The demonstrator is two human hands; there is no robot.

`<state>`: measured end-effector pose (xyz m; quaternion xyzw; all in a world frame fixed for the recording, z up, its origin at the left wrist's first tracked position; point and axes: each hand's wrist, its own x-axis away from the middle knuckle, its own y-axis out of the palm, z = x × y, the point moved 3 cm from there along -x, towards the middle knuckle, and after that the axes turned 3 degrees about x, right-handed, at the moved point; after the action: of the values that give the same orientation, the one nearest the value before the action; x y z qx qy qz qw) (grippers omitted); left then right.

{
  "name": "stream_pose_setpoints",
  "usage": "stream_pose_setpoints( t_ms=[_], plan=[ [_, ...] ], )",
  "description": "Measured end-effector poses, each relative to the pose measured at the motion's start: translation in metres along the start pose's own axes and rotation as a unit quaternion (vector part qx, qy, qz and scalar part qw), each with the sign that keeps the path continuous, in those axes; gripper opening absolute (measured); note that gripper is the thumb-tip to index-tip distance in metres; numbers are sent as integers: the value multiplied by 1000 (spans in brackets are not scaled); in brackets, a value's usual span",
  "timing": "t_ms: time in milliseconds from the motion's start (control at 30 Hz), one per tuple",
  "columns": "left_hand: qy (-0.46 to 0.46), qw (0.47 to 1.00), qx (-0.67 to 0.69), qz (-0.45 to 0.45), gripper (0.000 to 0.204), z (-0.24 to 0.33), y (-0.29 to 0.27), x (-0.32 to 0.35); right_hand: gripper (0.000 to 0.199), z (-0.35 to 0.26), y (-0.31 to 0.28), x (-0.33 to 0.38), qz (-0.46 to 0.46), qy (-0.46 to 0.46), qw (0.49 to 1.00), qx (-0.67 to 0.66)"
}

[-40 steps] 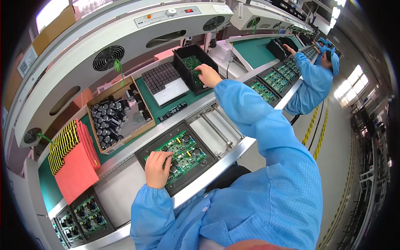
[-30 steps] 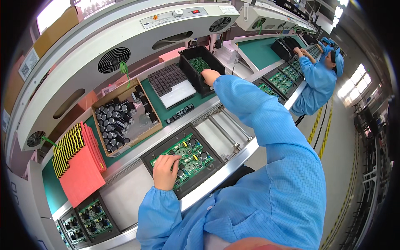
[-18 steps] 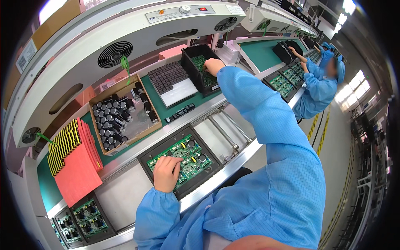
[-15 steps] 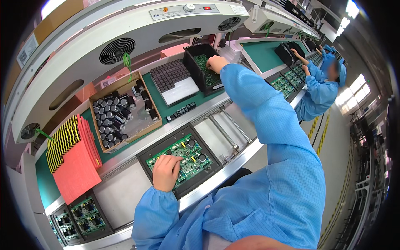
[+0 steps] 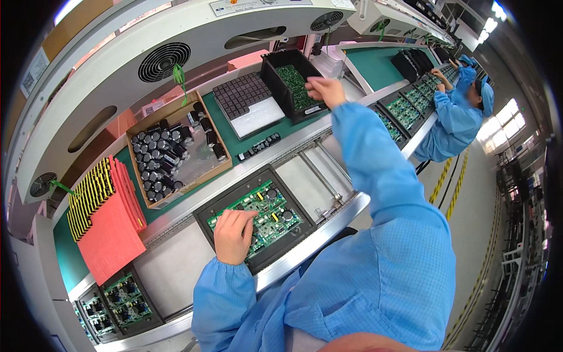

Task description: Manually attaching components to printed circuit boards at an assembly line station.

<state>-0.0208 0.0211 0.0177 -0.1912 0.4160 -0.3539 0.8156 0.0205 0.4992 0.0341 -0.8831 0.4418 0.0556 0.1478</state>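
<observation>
On the conveyor bench, left hand (image 5: 233, 236) curled on green circuit board (image 5: 258, 216), right hand (image 5: 324, 91) pinching over black parts bin (image 5: 291, 82), capacitor box (image 5: 174, 151) between

Cardboard box of black capacitors (image 5: 170, 154), red sheets (image 5: 108, 234), seated co-worker (image 5: 454, 117)

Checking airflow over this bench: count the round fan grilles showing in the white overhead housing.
3. One large round fan grille above the cardboard box of capacitors, a smaller one above the black bin, one at far left. More may be hidden.
</observation>
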Motion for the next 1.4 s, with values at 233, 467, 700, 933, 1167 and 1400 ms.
stream_pose_setpoints(
  t_ms=[233,467,700,933,1167,1400],
  plan=[
    [-25,999,39,-11,18,19,1,-6,35,-1,14,253,-81,161,971,-158],
    [-11,1000,16,7,26,64,33,-2,29,-26,94,339,-177,220,929,-239],
    [-99,989,2,110,21,39,31,30,31,-42,137,338,-302,257,882,-253],
    [-134,974,-138,115,15,45,9,46,31,-53,164,338,-376,230,874,-204],
    [-115,969,-196,96,12,45,16,45,34,-39,156,348,-356,227,887,-187],
    [-59,992,-107,44,9,55,32,6,44,-31,117,339,-264,204,905,-263]
  ],
)
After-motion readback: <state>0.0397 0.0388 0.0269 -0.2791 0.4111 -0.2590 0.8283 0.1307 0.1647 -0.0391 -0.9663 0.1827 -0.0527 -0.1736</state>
